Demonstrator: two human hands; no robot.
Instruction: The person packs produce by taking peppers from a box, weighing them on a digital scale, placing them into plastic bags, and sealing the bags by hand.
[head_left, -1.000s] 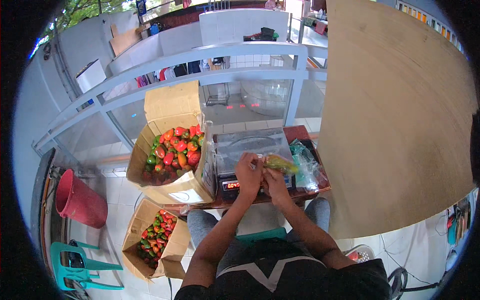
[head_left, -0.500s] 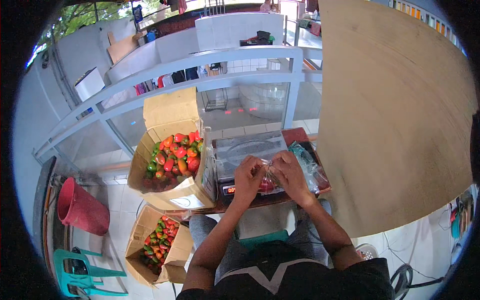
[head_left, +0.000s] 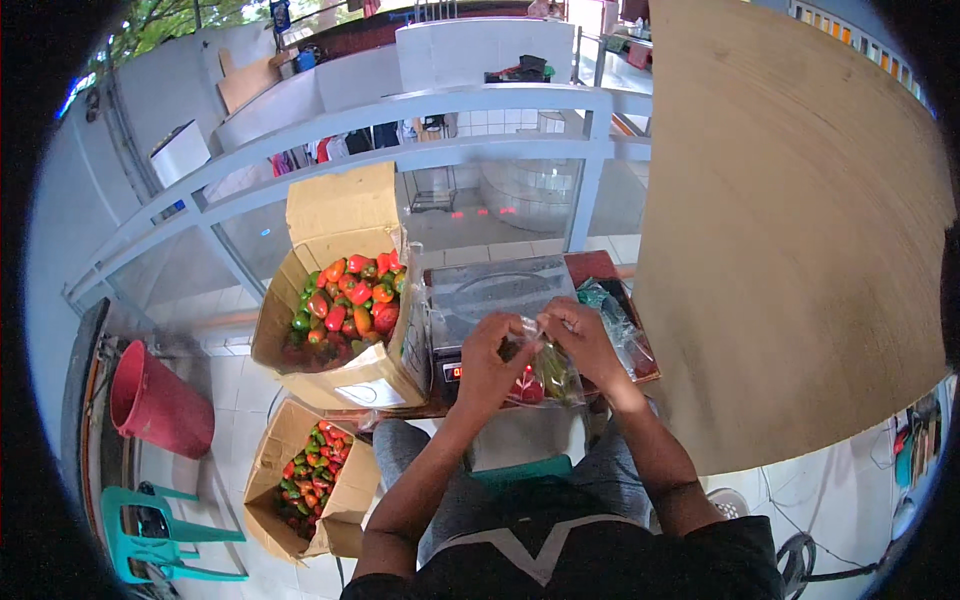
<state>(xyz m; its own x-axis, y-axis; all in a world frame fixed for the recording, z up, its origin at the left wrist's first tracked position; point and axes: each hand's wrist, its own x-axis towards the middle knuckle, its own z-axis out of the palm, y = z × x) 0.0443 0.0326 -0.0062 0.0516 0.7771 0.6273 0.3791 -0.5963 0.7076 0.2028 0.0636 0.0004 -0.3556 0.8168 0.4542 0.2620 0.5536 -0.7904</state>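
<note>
A clear plastic bag [head_left: 556, 374] with red and green peppers in it hangs just in front of a digital scale [head_left: 500, 294]. My left hand [head_left: 488, 358] pinches the left side of the bag's gathered top. From the right, my right hand [head_left: 586, 342] grips the same top with bent fingers, close to the left fingertips. Both hands are above the near edge of a small dark red table [head_left: 590, 265]. The scale's lit red display is partly hidden behind my left hand.
Left of the scale stands an open cardboard box [head_left: 385, 380] of mixed peppers; a second box [head_left: 262, 490] of peppers is on the floor. A teal plastic bag [head_left: 612, 312] lies right of the scale. A large brown board [head_left: 790, 240] blocks the right side. A red bin [head_left: 165, 405] stands far left.
The bag's body has swung out to the right of my left hand, and green contents now show beside the red. My hands have shifted only slightly.
</note>
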